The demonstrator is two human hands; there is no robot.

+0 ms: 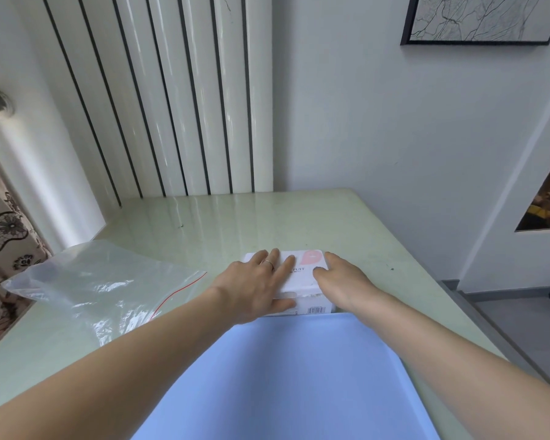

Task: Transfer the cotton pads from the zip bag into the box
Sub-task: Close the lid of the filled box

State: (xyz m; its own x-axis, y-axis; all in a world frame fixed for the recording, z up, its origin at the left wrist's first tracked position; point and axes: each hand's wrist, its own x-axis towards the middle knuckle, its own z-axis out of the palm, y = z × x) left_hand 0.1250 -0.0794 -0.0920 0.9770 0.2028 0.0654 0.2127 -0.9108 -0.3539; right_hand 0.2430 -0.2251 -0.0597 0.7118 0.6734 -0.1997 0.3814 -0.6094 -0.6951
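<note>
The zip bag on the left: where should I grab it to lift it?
Judging by its pose, pinch the zip bag at the red-lined mouth edge nearest the left hand, coming from its right side. It lies flat and limp on the table, and that edge is free.

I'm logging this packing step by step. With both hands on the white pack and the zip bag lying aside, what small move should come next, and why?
Probably lift the white pack toward the blue box: the left hand and right hand rest on its two sides, and the zip bag lies flat and looks empty.
</note>
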